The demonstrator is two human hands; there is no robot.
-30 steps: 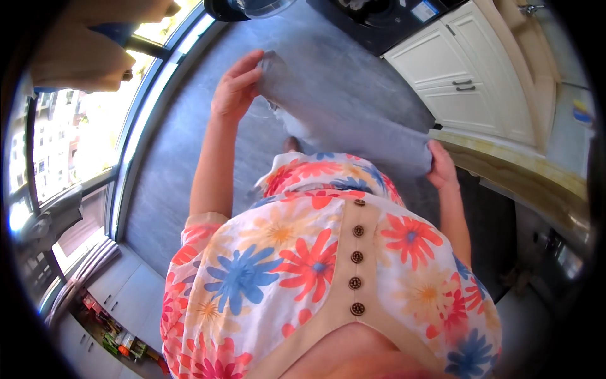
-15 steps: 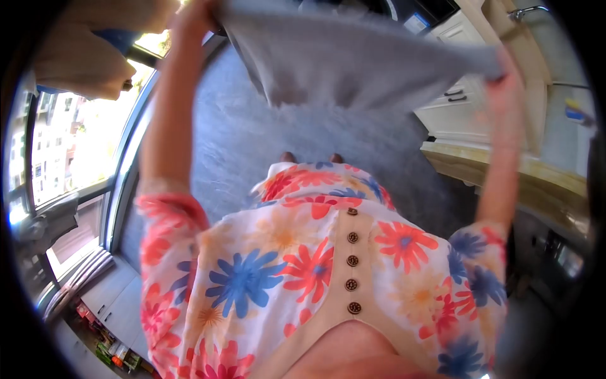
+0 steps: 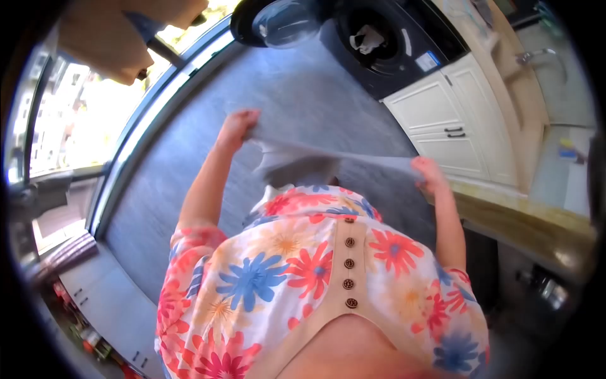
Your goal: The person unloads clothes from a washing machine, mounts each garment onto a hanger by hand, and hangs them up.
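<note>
A grey cloth (image 3: 303, 163) is stretched between my two hands in front of my body, blurred by motion and hanging down in the middle. My left hand (image 3: 240, 126) is closed on one end of it. The opposite end is gripped by my right hand (image 3: 430, 174), with the fingers curled round the fabric. Whether the cloth is a towel or a garment cannot be made out.
A black front-loading washing machine (image 3: 379, 41) stands ahead with its round door (image 3: 284, 22) swung open and a light cloth inside. White cabinets (image 3: 442, 117) and a counter with a tap (image 3: 527, 57) are on the right. Garments (image 3: 104, 44) hang by the windows at left.
Both hands have come down from overhead towards my body, bringing the cloth lower. The washing machine, hidden behind the cloth before, now shows.
</note>
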